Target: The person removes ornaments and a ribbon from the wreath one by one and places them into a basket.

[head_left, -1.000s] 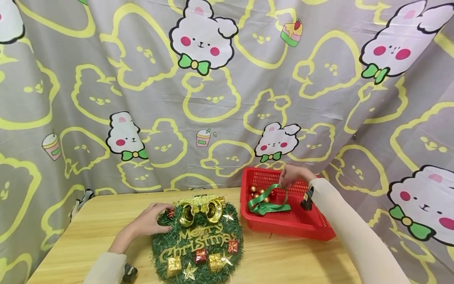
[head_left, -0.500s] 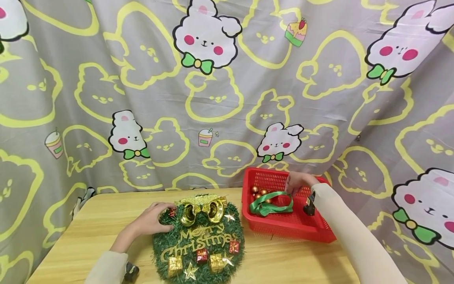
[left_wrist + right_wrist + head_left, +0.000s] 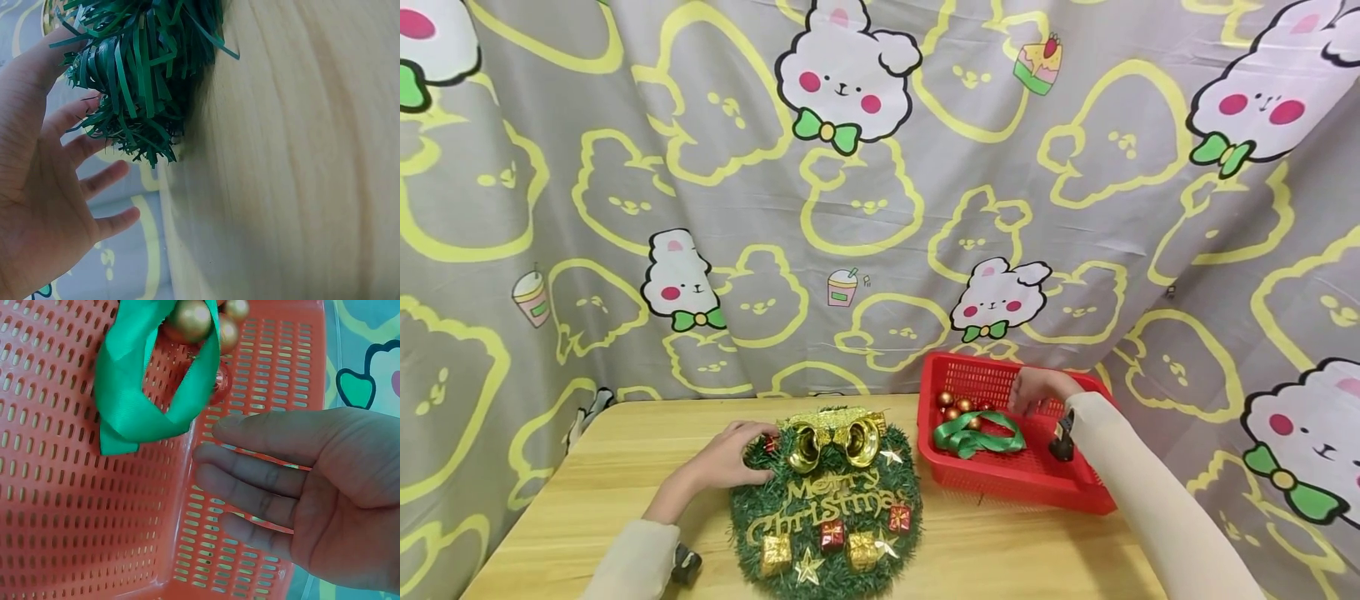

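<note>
A green tinsel Christmas wreath lies on the table, with gold bells, "Merry Christmas" lettering, stars and small gift boxes on it. At its left edge is my left hand; the left wrist view shows its fingers spread, the thumb and index finger reaching the tinsel. My right hand hovers inside the red basket, fingers extended and holding nothing. Just beside its fingertips a loop of green ribbon lies in the basket, partly over gold baubles.
The basket has perforated walls and stands to the right of the wreath, at the back of the wooden table. A red bauble sits near the gold ones. Behind the table hangs a grey curtain with cartoon prints.
The green ribbon, earlier hanging from my right fingers, has dropped and lies in the basket. My right hand has let go and shifted slightly right. The left hand stays at the wreath.
</note>
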